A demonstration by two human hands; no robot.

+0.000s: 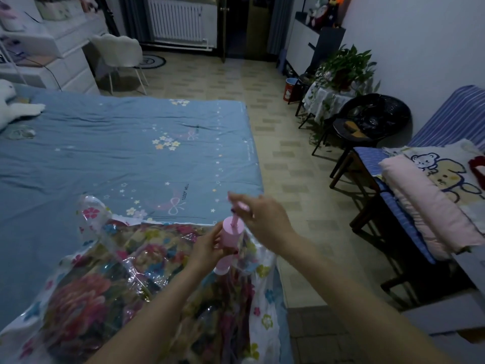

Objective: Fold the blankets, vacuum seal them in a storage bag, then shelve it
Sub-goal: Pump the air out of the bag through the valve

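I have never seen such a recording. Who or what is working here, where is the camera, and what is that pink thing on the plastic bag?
There is no machine: a person works with bare hands. The single picture comes from a camera worn on the head, looking forward and down. The left hand grips the barrel of a pink pump, which stands on a clear flowered storage bag. The right hand pinches the pump's handle, pulled up above the barrel. Inside the bag lies a folded floral blanket. The bag rests on a bed with a blue sheet. To the right, more folded blankets lie on a striped bench.
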